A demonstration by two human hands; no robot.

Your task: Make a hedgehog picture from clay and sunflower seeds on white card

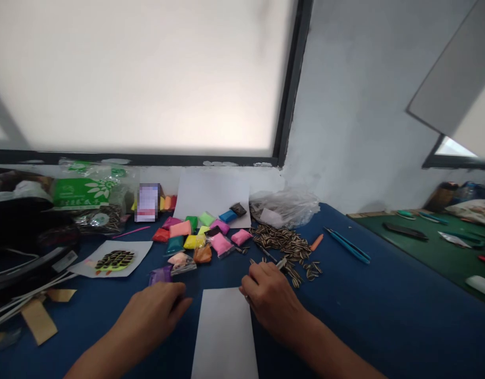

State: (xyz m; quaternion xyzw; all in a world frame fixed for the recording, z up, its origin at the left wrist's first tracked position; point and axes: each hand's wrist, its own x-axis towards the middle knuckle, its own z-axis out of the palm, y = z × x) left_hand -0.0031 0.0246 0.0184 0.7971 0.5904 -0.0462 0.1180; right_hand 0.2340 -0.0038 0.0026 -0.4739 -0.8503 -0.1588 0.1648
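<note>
My left hand (157, 310) hovers low over the blue table, its thumb and forefinger apart and its other fingers mostly hidden. Just beyond it lies a purple clay packet (160, 275); whether they touch I cannot tell. My right hand (271, 297) is closed, fingertips pressed together at the upper right corner of a white sheet of paper (225, 331). What sits in those fingers is too small to make out. Behind that hand spreads a pile of striped sunflower seeds (284, 242), with a dark slim tool (266, 252) among them.
Several coloured clay packets (195, 241) lie mid-table. On the left are a card with a seed-covered clay shape (116, 259), a green seed bag (84, 195) and wooden pieces (39, 320). Blue tweezers (348, 246) and an orange stick (316, 242) lie right, near a clear plastic bag (285, 208).
</note>
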